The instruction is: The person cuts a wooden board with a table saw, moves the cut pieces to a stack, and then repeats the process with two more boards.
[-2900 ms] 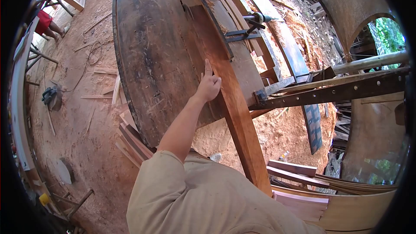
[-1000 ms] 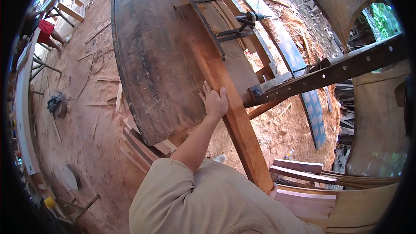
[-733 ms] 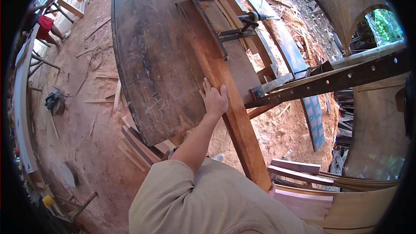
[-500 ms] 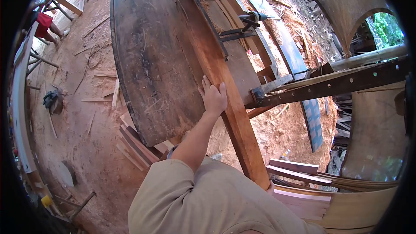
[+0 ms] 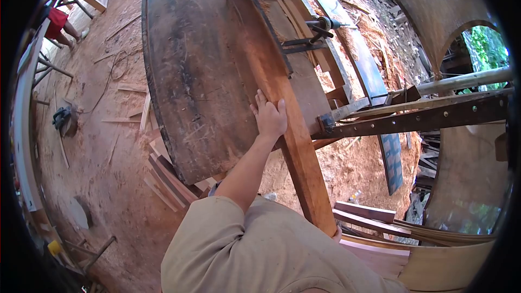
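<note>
A long reddish-brown wooden beam (image 5: 296,130) lies along the right part of a dark, worn tabletop (image 5: 190,76), its near end jutting past the edge toward my body. My left hand (image 5: 270,116) presses flat against the beam's left side, fingers spread and pointing away from me. Only a bit of my right hand (image 5: 337,234) shows at the near end of the beam; its fingers are mostly hidden. The beam's upper part rests against a dark straight fence (image 5: 266,21), held by metal clamps (image 5: 304,44).
Wood scraps (image 5: 168,179) lie on the dirt floor to the left, with a power tool (image 5: 62,116) farther off. A person's legs (image 5: 65,38) show at the upper left. A perforated metal beam (image 5: 423,118) and stacked boards (image 5: 374,220) stand at right.
The beam has slid slightly away from me along the fence, sawdust or blur showing near its far part. My left hand stays against it, and the view has shifted a little.
</note>
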Available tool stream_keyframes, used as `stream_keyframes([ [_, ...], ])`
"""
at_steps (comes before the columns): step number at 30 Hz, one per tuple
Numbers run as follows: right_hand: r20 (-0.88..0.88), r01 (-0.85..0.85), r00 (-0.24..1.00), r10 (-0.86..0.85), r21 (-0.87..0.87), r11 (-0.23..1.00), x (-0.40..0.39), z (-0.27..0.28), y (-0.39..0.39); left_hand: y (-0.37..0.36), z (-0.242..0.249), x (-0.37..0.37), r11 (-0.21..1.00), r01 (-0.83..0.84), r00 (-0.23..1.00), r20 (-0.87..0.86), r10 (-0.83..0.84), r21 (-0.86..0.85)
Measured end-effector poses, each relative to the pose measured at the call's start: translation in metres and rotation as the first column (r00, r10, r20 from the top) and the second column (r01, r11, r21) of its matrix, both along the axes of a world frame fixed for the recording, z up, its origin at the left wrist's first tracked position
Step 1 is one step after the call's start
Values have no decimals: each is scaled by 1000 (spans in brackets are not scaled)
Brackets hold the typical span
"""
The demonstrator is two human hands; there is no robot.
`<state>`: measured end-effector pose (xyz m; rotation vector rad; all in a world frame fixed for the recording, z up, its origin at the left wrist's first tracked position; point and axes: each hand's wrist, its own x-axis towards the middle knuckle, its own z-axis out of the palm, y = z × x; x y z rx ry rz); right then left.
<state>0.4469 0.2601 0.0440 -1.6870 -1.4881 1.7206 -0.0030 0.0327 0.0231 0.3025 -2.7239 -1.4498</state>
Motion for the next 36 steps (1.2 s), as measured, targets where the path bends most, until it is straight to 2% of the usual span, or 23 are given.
stream_keyframes([
  [4, -12, -37, 999, 37, -3, 999, -4, -1, 1, -3, 2, -6, 1000, 20, 999, 33, -20, -19],
  [7, -18, 9, 1000, -9, 4, 1000, -2, -11, 7, -5, 1, -11, 999, 30, 999, 32, -29, -40],
  [9, 34, -71, 997, 69, 56, 996, -5, -9, 4, -5, -2, -15, 999, 20, 1000, 23, -19, -42],
  [13, 6, -114, 993, 114, 43, 993, -27, 8, -10, -6, -5, -21, 1000, -17, 999, -28, 17, -13],
  [18, -25, 103, 994, -108, -149, 983, -47, 19, -20, -10, 0, -27, 1000, 6, 1000, 18, -5, -25],
  [25, -11, 103, 994, -104, -101, 990, -52, 15, -19, -12, 0, -35, 1000, 9, 999, 47, -8, -22],
  [28, -48, 96, 993, -105, -159, 983, -52, 14, -19, -13, 0, -38, 1000, 2, 999, 48, -1, -27],
  [30, -61, -15, 998, 11, -73, 997, -47, 8, -16, -15, 2, -39, 1000, 12, 998, 56, -10, -28],
  [31, -61, -16, 998, 12, -72, 997, -45, 4, -15, -15, 2, -41, 1000, 11, 998, 56, -9, -28],
  [33, -7, -67, 998, 67, 60, 996, -42, -3, -15, -16, 1, -43, 999, 6, 999, 36, -4, -40],
  [34, -6, -68, 998, 68, 61, 996, -44, -5, -14, -16, 1, -44, 999, 4, 999, 37, -3, -39],
  [36, -68, 61, 996, -63, -28, 998, -49, -7, -12, -18, 0, -47, 998, 5, 999, 32, -4, -57],
])
